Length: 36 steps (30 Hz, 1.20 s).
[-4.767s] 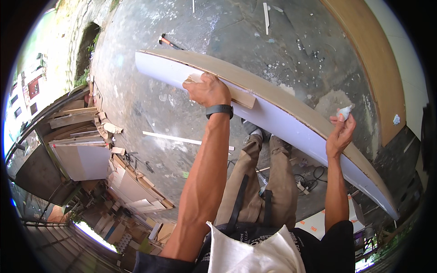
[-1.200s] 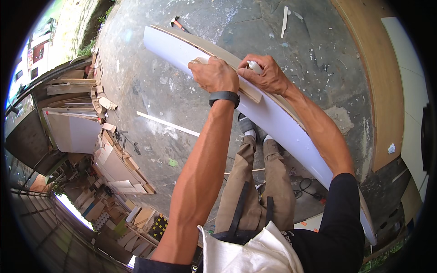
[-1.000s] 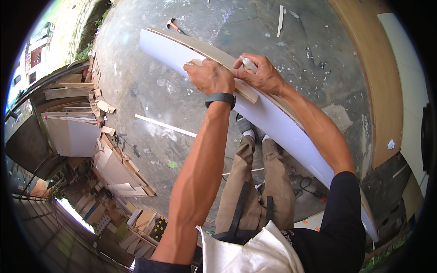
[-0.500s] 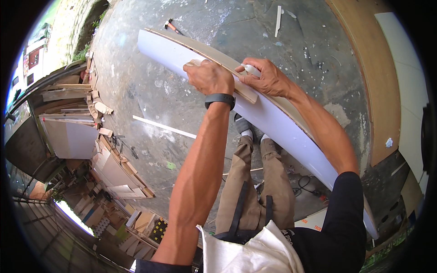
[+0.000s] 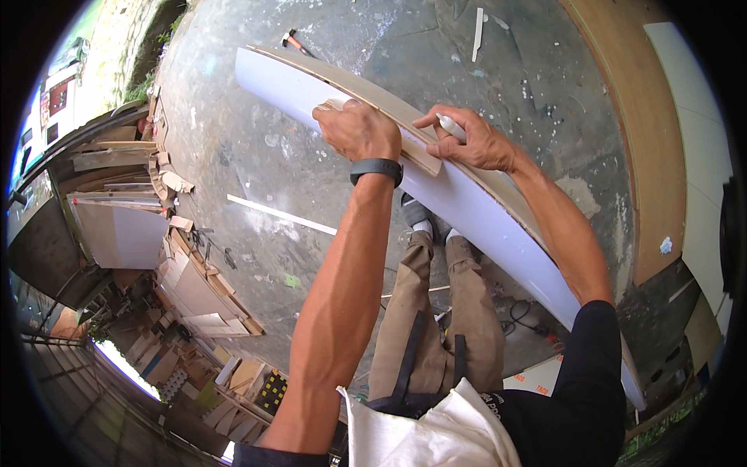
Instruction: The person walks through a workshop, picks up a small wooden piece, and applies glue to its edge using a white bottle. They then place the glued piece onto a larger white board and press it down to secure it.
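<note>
Both hands, barely shifted, press 1 wood strip (image 5: 405, 140) onto 1 white board (image 5: 467, 210).

A grey concrete floor (image 5: 257, 163), speckled with white paint, lay below the grip. A hammer with an orange handle (image 5: 294, 40) rested on it, up and to the left of the grip. A thin white strip (image 5: 282, 215) lay on the floor, below and left. A short pale strip (image 5: 478, 23) lay above. Stacked wooden boards and panels (image 5: 124, 210) crowded the far left. A long plywood sheet (image 5: 638, 117) lay to the right.
</note>
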{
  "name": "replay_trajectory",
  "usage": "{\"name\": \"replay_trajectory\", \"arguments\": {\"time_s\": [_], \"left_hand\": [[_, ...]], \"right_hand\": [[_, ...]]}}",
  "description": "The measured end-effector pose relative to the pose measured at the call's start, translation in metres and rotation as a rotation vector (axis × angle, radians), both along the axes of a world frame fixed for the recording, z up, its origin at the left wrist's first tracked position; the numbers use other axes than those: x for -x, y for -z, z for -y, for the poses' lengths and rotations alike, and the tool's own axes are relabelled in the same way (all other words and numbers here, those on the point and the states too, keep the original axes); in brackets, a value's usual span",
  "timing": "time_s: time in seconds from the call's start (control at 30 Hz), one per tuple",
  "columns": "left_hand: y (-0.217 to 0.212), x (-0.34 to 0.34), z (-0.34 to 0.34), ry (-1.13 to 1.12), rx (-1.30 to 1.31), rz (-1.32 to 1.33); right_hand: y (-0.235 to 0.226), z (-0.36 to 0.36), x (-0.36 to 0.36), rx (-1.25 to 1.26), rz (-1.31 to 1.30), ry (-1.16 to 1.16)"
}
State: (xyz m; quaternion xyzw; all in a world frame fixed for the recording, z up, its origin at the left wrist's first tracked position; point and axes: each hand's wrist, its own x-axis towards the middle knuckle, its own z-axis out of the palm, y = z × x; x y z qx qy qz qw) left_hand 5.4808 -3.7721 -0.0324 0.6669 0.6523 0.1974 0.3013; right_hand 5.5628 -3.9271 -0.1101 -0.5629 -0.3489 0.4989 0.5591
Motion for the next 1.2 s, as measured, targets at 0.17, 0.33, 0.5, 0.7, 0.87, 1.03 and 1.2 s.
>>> {"name": "replay_trajectory", "arguments": {"time_s": [0.17, 0.33, 0.5, 0.7, 0.87, 1.03, 1.2], "left_hand": [[0.004, 0.002, -0.002, 0.002, -0.001, 0.017], [0.005, 0.000, 0.001, -0.005, 0.002, 0.025], [0.002, -0.002, -0.001, 0.001, -0.002, 0.007], [0.003, -0.002, -0.003, 0.008, -0.005, 0.014], [0.002, -0.001, -0.001, -0.002, 0.009, 0.019], [-0.004, -0.003, 0.001, -0.031, 0.041, 0.028], [-0.001, -0.002, 0.001, 0.015, 0.004, -0.011]], "right_hand": [[-0.017, -0.008, 0.000, 0.005, 0.145, 0.045], [-0.005, -0.025, 0.005, -0.122, 0.318, 0.158], [-0.012, -0.030, 0.013, -0.069, 0.175, 0.261], [-0.018, -0.036, 0.010, 0.074, 0.184, 0.193], [-0.016, -0.025, 0.011, 0.088, 0.078, 0.148], [-0.017, 0.023, 0.006, 0.025, 0.013, 0.043], [-0.013, 0.032, 0.011, 0.003, 0.051, 0.056]]}}
